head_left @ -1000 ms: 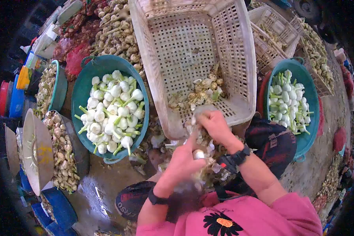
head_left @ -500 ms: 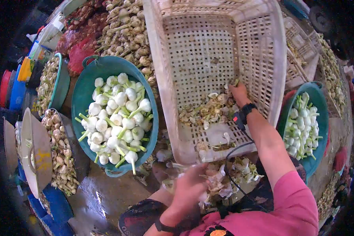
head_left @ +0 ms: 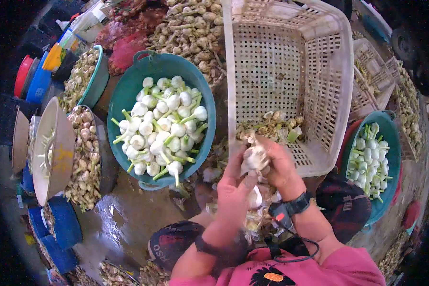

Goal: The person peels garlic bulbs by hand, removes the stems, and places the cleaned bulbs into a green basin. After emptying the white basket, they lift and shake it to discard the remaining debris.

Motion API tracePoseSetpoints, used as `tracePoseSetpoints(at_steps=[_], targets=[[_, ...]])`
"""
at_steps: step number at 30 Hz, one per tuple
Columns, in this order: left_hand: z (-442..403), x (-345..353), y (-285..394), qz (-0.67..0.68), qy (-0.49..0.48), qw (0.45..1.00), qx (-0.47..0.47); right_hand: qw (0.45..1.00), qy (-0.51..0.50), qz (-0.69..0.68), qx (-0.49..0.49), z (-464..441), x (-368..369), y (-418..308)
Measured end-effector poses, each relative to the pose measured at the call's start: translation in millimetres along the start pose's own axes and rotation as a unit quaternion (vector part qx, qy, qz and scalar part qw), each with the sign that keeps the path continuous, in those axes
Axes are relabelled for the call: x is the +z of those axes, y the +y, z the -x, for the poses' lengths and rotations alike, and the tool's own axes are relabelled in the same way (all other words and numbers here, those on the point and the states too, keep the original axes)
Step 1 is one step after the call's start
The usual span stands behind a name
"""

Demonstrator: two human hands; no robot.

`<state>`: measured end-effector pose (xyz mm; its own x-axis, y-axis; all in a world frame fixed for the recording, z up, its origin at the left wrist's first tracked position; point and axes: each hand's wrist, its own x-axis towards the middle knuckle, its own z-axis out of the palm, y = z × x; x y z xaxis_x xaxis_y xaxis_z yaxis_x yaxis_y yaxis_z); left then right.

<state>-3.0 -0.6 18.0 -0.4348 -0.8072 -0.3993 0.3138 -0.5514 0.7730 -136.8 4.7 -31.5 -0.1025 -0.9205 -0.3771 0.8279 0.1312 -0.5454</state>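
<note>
While both hands are close together out in front of the pink shirt (head_left: 314,274), they've got one papery garlic bulb (head_left: 256,157) pinched between them. Left hand (head_left: 234,187) has it from the lower left, thumb and fingers bent in around it; right hand (head_left: 282,167) curls along its right side. Some fingertips are hidden, so I can't tell exactly where each one sits. Bulb's long axis runs away from the body, leaning a bit left, with the narrower end pointing up and out past the fingers toward the crate (head_left: 271,52). Right wrist has a black strap (head_left: 295,206) with a red bit on it.

Just below the hands there's a messy pile of peelings (head_left: 260,221). Right beyond them is that big pale crate, with a loose heap of garlic (head_left: 276,124) in its near end. Off to the left of the hands sits a teal tub (head_left: 195,69) full of clean white bulbs (head_left: 162,126), green stubs pointing every which way. Farther right of the hands, a second green tub (head_left: 392,157) holds more white, green-stemmed ones.
</note>
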Motion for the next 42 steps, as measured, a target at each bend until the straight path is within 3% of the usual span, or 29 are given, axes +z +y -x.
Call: tracePoseSetpoints(at_steps=[2,3,5,8,9,11,13,16,17,20,23,26,29,32,33,36,39,41,42], targets=[[1.1,-6.2,-4.7,0.018,-0.017,0.999,0.036,0.995,0.059,0.069,-0.034,15.3,23.6,0.8],[3.6,-7.8,-2.9,0.031,-0.023,0.999,0.031,0.965,0.078,0.224,-0.111,17.8,21.4,2.5],[12.4,-6.3,7.2,0.045,-0.033,0.998,0.002,0.818,0.114,0.504,-0.253,22.0,7.5,5.4],[11.5,-13.0,-0.9,-0.122,-0.024,0.981,0.152,0.781,0.058,0.541,-0.308,58.2,10.5,-28.7],[15.0,-9.0,1.5,-0.109,-0.03,0.982,0.153,0.802,0.046,0.512,-0.303,67.2,13.0,-29.7],[21.0,1.6,8.7,-0.084,-0.045,0.983,0.154,0.723,0.027,0.589,-0.36,82.9,39.4,-36.7],[20.0,-2.9,3.7,-0.185,-0.064,0.965,0.174,0.632,0.003,0.658,-0.409,87.1,51.1,-36.9],[21.2,-6.6,3.7,-0.298,-0.074,0.929,0.21,0.605,-0.025,0.717,-0.345,91.2,42.5,-35.4],[21.4,-7.3,4.2,-0.328,-0.072,0.915,0.222,0.587,-0.044,0.721,-0.366,90.5,40.5,-37.5],[16.2,-9.3,6.4,-0.41,-0.081,0.844,0.335,0.566,-0.064,0.759,-0.314,95.9,44.3,-43.7],[15.7,-12.4,4.5,-0.438,-0.115,0.828,0.329,0.5,-0.111,0.81,-0.286,94.8,37.2,-49.7],[16.6,-12.8,10.0,-0.438,-0.157,0.836,0.291,0.505,-0.138,0.805,-0.278,92.9,30.7,-51.6],[15.8,-14.1,12.5,-0.392,-0.183,0.881,0.193,0.616,-0.05,0.735,-0.279,90.1,24.2,-45.8],[11.4,-14.6,18.2,-0.244,-0.224,0.928,0.168,0.751,0.102,0.62,-0.202,78.7,-1.9,-38.0],[13.1,-17.7,21.6,-0.231,-0.214,0.939,0.141,0.73,0.142,0.651,-0.153,74.9,-12.5,-37.0],[16.7,-25.8,17.9,-0.08,-0.212,0.974,0.014,0.455,0.14,0.874,-0.099,62.3,-57.2,-20.1],[20.2,-24.0,25.7,0.029,-0.206,0.978,0.014,0.459,0.201,0.864,-0.04,66.0,-70.0,-38.5],[20.6,-23.1,27.1,0.064,-0.218,0.974,0.021,0.71,0.163,0.668,-0.155,67.9,-56.5,-58.1],[19.5,-23.2,25.5,0.051,-0.234,0.971,0.019,0.806,0.136,0.538,-0.206,73.1,-46.4,-67.0]])
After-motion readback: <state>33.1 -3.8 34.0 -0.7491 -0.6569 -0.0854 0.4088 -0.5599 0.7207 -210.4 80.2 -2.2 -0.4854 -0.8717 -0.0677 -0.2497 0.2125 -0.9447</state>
